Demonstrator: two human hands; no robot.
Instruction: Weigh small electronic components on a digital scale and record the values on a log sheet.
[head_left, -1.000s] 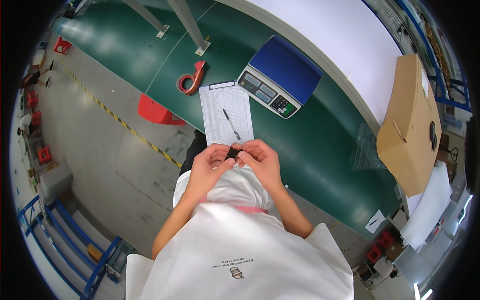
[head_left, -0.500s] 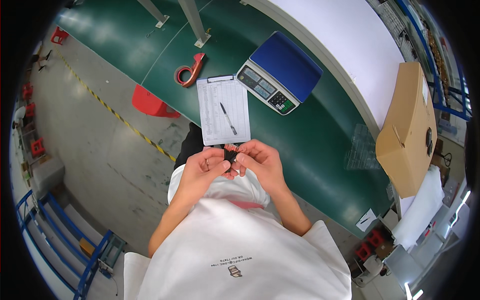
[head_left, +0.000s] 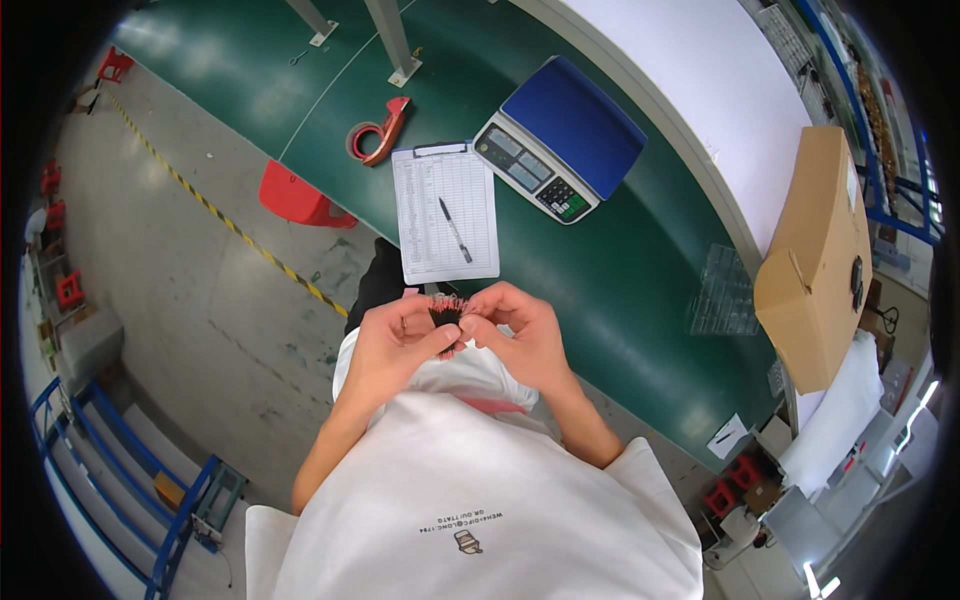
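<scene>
Both hands [head_left: 392, 337] pinch a gathered black, red-tipped strand bundle [head_left: 445, 316], not yet released, at six o'clock from the rectangular white-papered clipboard [head_left: 428, 215].

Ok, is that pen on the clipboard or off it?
On it: the pen lies slantwise across the sheet, below the clip.

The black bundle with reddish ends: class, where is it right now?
In the head view, the black bundle is slightly left of centre, between the left hand and the right hand, just below the clipboard.
</scene>
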